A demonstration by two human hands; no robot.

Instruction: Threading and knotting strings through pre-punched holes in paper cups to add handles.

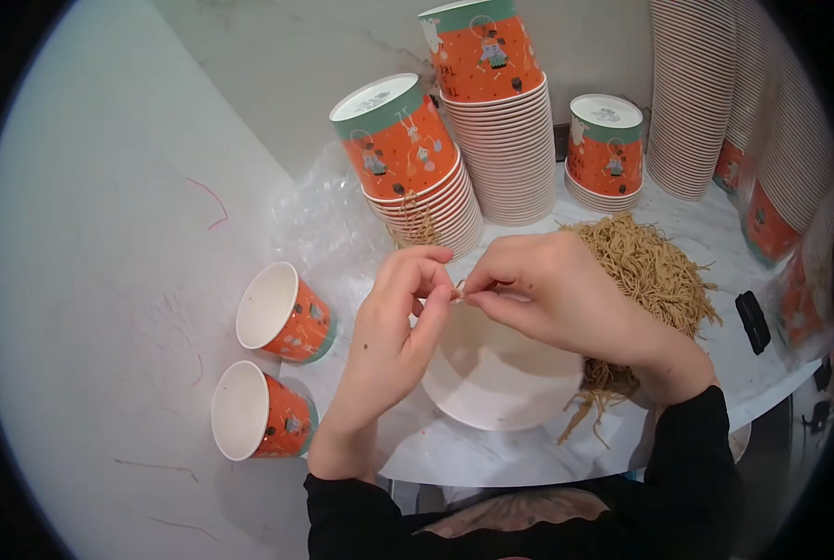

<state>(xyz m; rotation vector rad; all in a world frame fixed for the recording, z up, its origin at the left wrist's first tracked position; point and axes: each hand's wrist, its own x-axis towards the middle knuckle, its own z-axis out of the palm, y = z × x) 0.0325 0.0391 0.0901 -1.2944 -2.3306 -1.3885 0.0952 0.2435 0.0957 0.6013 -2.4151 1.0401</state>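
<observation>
My left hand and my right hand meet above a white bowl, fingertips almost touching. Both are closed in a pinch on a thin strand, mostly hidden by the fingers; what it is made of cannot be made out. Right of the bowl, partly behind my right forearm, lies a heap of tan, noodle-like strands. More tan strands show just beyond my left fingers, in front of a leaning stack of orange-and-green paper cups; whether my fingers hold them is unclear.
Two open paper cups lie tilted at the left. Behind stand a taller cup stack, a short stack and tall nested columns. Crumpled clear plastic sits at back left. A black object lies at right.
</observation>
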